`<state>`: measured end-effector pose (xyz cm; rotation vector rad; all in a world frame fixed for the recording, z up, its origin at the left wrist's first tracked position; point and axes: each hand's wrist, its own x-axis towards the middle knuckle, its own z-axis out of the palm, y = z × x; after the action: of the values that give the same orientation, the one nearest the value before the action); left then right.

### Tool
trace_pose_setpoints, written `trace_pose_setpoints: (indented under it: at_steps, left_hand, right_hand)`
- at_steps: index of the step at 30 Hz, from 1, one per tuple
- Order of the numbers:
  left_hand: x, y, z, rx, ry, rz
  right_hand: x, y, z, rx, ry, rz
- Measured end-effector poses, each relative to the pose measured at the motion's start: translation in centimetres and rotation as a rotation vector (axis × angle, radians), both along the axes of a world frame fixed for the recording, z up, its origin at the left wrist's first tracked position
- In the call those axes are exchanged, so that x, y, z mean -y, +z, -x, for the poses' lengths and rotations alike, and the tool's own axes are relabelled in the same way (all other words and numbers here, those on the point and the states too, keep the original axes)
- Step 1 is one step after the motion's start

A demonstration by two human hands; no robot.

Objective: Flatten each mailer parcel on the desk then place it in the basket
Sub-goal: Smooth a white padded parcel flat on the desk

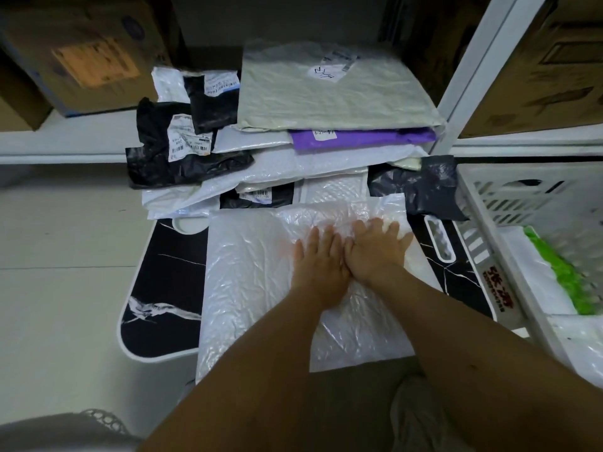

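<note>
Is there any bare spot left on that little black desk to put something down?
Only at the edges: a black strip left of the white mailer that both hands press flat, and a narrower strip between it and the basket. The far end is crowded with piled parcels.

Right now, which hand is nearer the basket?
Right. The right hand presses the white mailer on the side toward the basket; the left hand presses beside it, farther away.

Labels on the black mailers [182,148] too small to read. White mailer [261,288] covers most of the desk [163,288]; its near edge hidden behind both forearms. Basket [522,203] cut off at right edge, green parcel [561,272] inside only partly seen. Cardboard boxes [81,53] up top blurred.
</note>
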<state>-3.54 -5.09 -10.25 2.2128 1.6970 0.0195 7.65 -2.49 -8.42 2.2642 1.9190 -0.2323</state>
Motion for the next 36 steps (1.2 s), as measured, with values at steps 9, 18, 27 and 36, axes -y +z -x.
trace_pose_setpoints:
  at_steps: [9, 18, 27, 36]
  left_hand:
    - [3.4, -0.2, 5.3, -0.21, 0.377, 0.059]
    - [3.0, -0.1, 5.8, -0.172, 0.364, 0.113]
    - [5.4, 1.1, 9.7, -0.207, 0.395, -0.075]
    - [8.1, -0.2, 8.4, -0.18, 0.463, 0.103]
  right_hand:
    - [2.8, -1.7, 5.9, -0.16, 0.216, -0.1]
    - [2.6, -2.2, 5.9, -0.164, 0.188, -0.071]
    - [5.2, 0.4, 6.9, -0.163, 0.064, -0.233]
    - [10.8, -3.7, 9.5, -0.172, 0.009, -0.166]
